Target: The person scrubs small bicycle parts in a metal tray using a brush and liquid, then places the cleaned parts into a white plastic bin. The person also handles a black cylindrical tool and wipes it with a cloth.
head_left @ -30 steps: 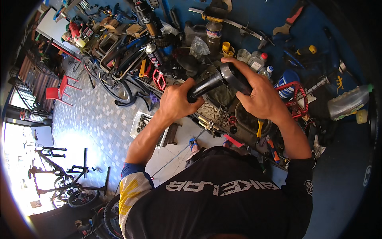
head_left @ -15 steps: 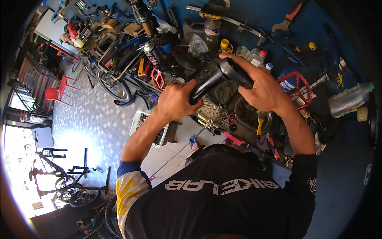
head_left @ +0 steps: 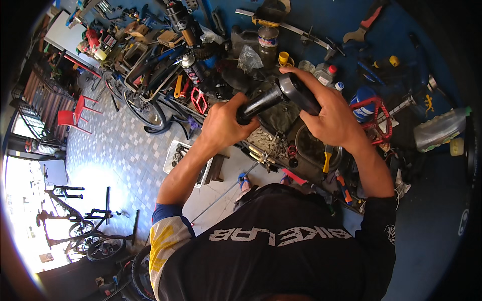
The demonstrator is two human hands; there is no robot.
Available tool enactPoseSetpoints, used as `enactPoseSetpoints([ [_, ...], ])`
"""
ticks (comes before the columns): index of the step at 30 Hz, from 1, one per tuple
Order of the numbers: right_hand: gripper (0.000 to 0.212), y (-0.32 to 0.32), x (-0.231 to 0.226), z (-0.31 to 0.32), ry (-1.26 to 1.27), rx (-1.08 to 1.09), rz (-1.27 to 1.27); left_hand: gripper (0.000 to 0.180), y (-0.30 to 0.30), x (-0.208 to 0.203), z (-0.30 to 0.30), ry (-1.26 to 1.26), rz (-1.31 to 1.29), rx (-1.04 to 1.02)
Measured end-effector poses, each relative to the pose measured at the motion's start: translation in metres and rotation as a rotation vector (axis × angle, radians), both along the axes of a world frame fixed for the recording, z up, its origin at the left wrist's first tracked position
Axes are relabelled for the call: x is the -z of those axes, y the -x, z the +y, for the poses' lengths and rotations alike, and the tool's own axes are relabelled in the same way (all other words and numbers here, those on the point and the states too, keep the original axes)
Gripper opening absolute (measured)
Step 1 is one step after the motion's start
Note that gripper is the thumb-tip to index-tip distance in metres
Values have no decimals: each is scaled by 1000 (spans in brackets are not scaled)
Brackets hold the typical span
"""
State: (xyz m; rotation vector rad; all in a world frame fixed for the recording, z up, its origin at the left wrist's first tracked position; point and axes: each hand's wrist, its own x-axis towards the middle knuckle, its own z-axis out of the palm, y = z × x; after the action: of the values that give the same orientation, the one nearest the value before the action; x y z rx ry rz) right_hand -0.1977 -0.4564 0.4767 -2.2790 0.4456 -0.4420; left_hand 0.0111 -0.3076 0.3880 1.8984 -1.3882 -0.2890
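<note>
A black bicycle crank arm (head_left: pixel 300 93) with a thick round spindle (head_left: pixel 265 103) is held up above the workbench, between my two hands. My left hand (head_left: pixel 223 125) is closed round the free end of the spindle, thumb and fingers on opposite sides. On the other side my right hand (head_left: pixel 335 116) grips the crank arm, its index finger stretched along the far edge and its thumb underneath. The palm hides the lower part of the arm. Beneath them on the bench lie a heap of bike chain (head_left: pixel 266 142) and a round pan (head_left: pixel 307 143).
A yellow-handled brush (head_left: pixel 327 158) and an orange-handled tool (head_left: pixel 344 187) lie at the bench's near right. Red pedals (head_left: pixel 199 102), a spray can (head_left: pixel 191 67) and bottles (head_left: pixel 326 73) stand about. A white crate (head_left: pixel 176 156) is at the left, and a red chair (head_left: pixel 78 114) is farther off.
The crank arm and spindle have turned slightly, so the spindle lies a little flatter. My left hand has shifted slightly to the right with it; both hands keep their grip.
</note>
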Motion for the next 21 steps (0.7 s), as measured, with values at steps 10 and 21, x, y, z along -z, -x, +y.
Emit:
enactPoseSetpoints([
  [10,76,-1,-2,-5,-11,14,43,28,0,-8,2,6,-126,3],
  [21,73,-6,18,-25,161,-94,-103,31,-9,-2,0,-28,-352,173],
])
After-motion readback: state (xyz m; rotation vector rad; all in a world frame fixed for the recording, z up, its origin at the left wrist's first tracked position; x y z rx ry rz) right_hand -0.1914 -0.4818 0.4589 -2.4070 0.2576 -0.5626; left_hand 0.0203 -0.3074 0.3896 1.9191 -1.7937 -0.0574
